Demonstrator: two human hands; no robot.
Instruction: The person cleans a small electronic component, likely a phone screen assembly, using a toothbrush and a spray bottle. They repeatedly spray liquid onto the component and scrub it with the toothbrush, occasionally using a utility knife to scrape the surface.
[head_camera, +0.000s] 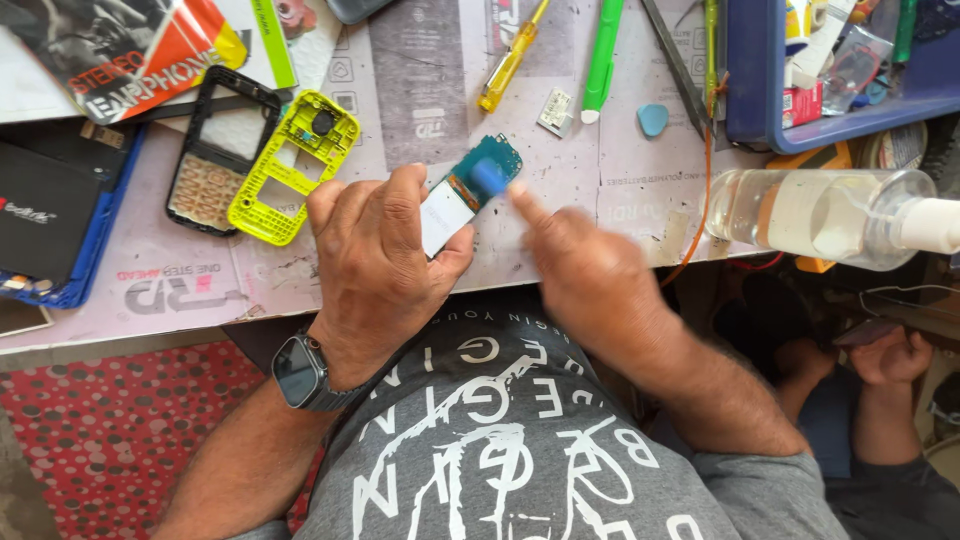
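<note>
The left hand (375, 250) grips a circuit board (470, 190) over the table (600, 190), while the blurred right hand (590, 275) touches it with one extended finger, other fingers curled.

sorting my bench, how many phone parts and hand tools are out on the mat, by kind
circuit board, in left hand, right hand beside it: 1
phone frames, black and yellow: 2
screwdriver: 1
green tool: 1
blue pick: 1
tweezers: 1
total: 7
</note>
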